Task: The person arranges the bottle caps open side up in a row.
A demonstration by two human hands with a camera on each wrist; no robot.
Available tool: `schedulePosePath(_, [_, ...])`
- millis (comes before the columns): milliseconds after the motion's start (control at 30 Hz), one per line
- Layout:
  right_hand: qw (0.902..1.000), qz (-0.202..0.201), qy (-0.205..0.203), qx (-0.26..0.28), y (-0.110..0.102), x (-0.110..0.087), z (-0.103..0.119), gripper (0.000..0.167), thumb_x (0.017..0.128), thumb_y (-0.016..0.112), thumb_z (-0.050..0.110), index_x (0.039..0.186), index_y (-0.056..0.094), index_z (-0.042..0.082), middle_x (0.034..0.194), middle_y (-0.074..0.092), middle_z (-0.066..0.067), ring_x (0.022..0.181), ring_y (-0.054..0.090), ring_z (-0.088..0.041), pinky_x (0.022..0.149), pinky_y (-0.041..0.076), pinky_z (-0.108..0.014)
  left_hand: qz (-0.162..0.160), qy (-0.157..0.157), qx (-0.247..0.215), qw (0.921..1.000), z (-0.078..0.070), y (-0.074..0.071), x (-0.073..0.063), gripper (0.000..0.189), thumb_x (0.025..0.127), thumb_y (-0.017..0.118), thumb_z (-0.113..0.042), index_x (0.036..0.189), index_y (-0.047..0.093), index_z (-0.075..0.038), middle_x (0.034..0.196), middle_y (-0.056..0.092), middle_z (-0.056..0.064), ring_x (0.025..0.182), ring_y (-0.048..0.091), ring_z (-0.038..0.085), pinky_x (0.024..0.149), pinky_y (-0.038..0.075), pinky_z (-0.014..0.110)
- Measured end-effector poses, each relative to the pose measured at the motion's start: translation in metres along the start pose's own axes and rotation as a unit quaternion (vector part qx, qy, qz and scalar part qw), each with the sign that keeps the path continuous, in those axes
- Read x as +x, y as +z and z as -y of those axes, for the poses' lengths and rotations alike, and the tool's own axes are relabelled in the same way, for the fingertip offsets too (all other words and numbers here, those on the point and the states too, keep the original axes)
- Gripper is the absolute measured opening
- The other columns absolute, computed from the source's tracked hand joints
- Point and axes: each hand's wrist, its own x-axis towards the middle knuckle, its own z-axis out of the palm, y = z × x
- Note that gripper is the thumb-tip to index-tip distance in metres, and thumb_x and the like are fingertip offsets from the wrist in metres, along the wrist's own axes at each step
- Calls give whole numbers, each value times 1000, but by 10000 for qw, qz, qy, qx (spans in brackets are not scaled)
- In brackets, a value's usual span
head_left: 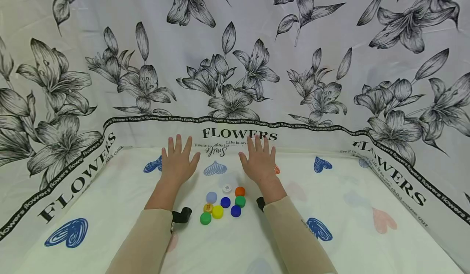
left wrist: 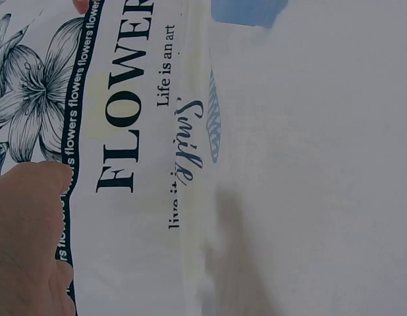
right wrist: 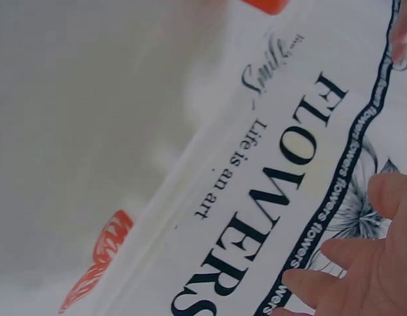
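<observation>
My left hand [head_left: 178,162] is held out flat with fingers spread, palm down, holding nothing. To its right, my right hand [head_left: 258,162] is spread the same way with nothing in it. Between the forearms lies a loose cluster of round bottle caps: a white cap [head_left: 227,188], an orange cap [head_left: 240,191], a light blue cap [head_left: 211,197], a yellow cap [head_left: 218,212], a gold cap [head_left: 208,208] with markings, two dark blue caps [head_left: 225,202] and two green caps [head_left: 205,218]. Part of the left hand [left wrist: 32,237] and the right hand's fingers [right wrist: 348,263] show in the wrist views.
A white cloth with printed hearts [head_left: 67,233] covers the table. Behind and along both sides hangs a curtain [head_left: 227,74] with black lilies and the word FLOWERS. Black wrist camera mounts [head_left: 182,215] sit at both cuffs.
</observation>
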Motion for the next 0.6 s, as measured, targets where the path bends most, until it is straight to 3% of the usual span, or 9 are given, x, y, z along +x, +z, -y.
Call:
schedulePosePath(300, [9984,330,-216,397,7,-1,2,65,109,37,50,164,25,16,167,24,-15,153,17,-43,118,16,-65,103,-14,-34,9999,4,4,-2,72,108,39,-47,164,17,-7,167,5,30,152,-6,50,116,4,70])
schedulePosePath(600, [9952,797,-402,408,7,-3,7,68,107,43,51,164,26,16,166,29,-14,151,26,-41,117,22,-64,294,-16,-116,9995,2,3,0,71,109,39,-46,164,18,-7,166,7,30,152,-3,51,117,9,68])
